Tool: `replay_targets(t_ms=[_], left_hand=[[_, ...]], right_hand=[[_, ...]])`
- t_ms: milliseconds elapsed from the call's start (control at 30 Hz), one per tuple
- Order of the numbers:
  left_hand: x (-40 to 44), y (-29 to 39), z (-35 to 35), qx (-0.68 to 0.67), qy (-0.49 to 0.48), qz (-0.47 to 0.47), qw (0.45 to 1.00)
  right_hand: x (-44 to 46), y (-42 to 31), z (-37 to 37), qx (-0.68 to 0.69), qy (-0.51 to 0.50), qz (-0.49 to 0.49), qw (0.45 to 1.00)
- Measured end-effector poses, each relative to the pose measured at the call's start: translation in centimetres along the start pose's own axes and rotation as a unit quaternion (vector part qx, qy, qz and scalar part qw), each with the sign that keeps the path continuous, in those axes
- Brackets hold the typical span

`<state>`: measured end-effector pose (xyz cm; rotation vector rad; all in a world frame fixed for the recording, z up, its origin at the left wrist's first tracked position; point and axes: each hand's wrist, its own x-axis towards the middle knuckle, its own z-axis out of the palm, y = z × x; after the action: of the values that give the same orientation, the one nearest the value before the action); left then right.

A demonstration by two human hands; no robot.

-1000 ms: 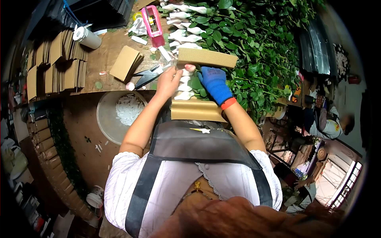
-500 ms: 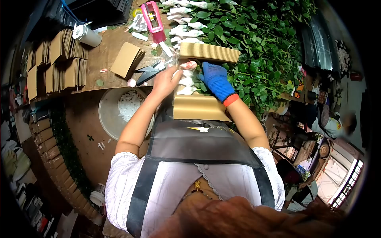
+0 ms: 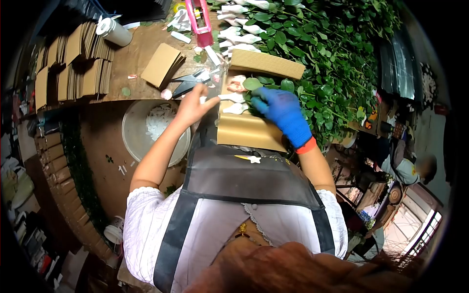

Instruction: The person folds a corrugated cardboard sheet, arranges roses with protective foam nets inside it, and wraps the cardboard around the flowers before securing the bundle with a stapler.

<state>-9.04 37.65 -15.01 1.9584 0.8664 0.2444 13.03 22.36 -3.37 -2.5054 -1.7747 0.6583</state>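
Hands, bare left (image 3: pixel 192 107) and gloved right (image 3: pixel 282 110), flank white-netted buds (image 3: pixel 235 108).

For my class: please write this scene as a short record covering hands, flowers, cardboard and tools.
Left hand: bare, beside white-netted buds; grip unclear
Right hand: blue-gloved, at the leafy stems; grip unclear
Flowers: netted buds, plus a pinkish bud without netting
Cardboard: corrugated strip beyond the pinkish bud; smooth piece nearer the body
Tools: pink tape dispenser; dark scissors-like tool near left hand
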Motion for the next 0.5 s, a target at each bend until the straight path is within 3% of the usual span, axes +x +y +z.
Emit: replay_targets(t_ms=[67, 167, 300, 400, 467, 500], left_hand=[[0.9, 1.0, 1.4, 0.002, -0.013, 0.034, 0.999], [2.1, 0.9, 2.2, 0.042, -0.125, 0.072, 0.989], [1.3, 0.9, 2.7, -0.115, -0.141, 0.023, 0.983], [0.6, 1.4, 2.4, -0.210, -0.030, -0.026, 0.977], [0.9, 1.3, -0.7, -0.327, -0.048, -0.185, 0.926], [0.9, 0.5, -0.9, -0.283, 0.005, -0.094, 0.955]], right_hand=[[1.2, 1.0, 3.6, -0.072, -0.063, -0.037, 0.995], [2.3, 1.1, 5.6, -0.073, -0.043, -0.007, 0.996], [3.1, 1.9, 6.4, -0.074, -0.062, 0.024, 0.995], [3.2, 2.4, 7.1, -0.093, -0.062, 0.021, 0.994], [3.3, 2.4, 7.0, -0.096, -0.071, 0.029, 0.992], [3.2, 2.4, 6.7, -0.099, -0.075, 0.034, 0.992]])
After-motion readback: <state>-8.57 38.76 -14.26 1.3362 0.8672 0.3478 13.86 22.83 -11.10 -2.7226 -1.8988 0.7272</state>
